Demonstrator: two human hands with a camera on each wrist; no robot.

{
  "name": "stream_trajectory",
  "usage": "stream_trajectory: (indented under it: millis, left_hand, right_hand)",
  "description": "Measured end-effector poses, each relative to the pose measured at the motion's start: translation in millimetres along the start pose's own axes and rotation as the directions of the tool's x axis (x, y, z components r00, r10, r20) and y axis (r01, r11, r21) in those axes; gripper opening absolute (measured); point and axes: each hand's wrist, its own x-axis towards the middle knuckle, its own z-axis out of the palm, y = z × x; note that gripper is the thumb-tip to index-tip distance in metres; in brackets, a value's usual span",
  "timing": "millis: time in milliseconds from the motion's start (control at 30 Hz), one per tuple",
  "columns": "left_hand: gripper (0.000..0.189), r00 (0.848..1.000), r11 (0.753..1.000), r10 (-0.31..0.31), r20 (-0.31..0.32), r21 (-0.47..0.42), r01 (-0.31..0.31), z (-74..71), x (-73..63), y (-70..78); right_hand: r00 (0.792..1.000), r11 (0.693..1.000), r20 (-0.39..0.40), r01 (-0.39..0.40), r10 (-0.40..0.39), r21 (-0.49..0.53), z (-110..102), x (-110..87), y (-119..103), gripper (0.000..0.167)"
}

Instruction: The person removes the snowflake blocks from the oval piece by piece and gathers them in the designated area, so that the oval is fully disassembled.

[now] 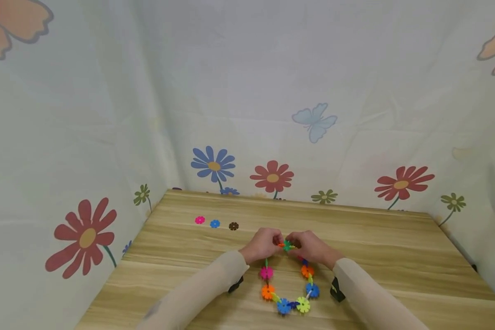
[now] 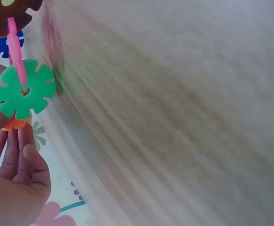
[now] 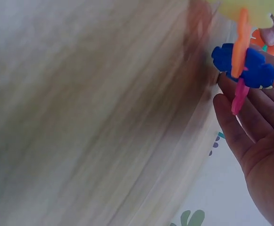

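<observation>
A ring-shaped chain of interlocking flower discs (image 1: 303, 305), notched and brightly coloured, hangs toward me between my forearms. At its far side, my left hand (image 1: 264, 244) pinches an orange disc beside a green disc (image 1: 287, 245). My right hand (image 1: 311, 246) holds the chain on the other side of that green disc, its fingertips partly hidden in the head view. In the left wrist view, another green disc (image 2: 37, 87) with a pink one slotted into it hangs by the left fingers. A dark blue disc (image 3: 254, 68), joined to orange and pink discs, is beside the right palm.
Three loose discs lie in a row at the back left of the wooden table (image 1: 375, 238): a pink disc (image 1: 200, 220), a blue disc (image 1: 215, 223) and a brown disc (image 1: 233, 226). A white curtain (image 1: 247, 91) printed with flowers and butterflies surrounds the table's back and sides.
</observation>
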Motion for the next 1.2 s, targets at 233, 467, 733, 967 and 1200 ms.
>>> stream_trajectory:
  millis: [233, 467, 733, 967, 1200]
  left_hand:
    - [0.016, 0.999, 0.999, 0.029, -0.016, 0.036, -0.028, 1.8, -0.5, -1.6]
    - [0.015, 0.998, 0.996, 0.058, -0.034, 0.068, -0.055, 0.3, 0.8, -4.9]
    - [0.017, 0.994, 0.989, 0.105, -0.029, 0.108, -0.102, -2.7, -2.1, -7.7]
    - [0.016, 0.994, 0.990, 0.105, -0.006, 0.097, -0.104, -7.5, -2.6, -11.1]
    - [0.013, 0.998, 1.000, 0.011, -0.055, -0.014, -0.012, -25.1, -8.7, -21.9]
  right_hand:
    - [1.000, 1.000, -0.001, 0.016, -0.016, -0.010, -1.8, -0.3, -5.0, 0.027]
    - [0.999, 0.999, -0.002, 0.040, -0.040, -0.013, -4.1, 0.4, -7.4, 0.026]
    - [0.999, 0.998, 0.006, 0.054, -0.054, -0.022, -1.2, -0.2, -4.6, 0.025]
    - [0.999, 0.998, -0.012, 0.047, -0.048, -0.052, -2.7, -0.7, -2.0, 0.025]
    - [0.999, 0.998, 0.017, 0.030, -0.029, -0.050, -3.7, 0.6, -2.8, 0.027]
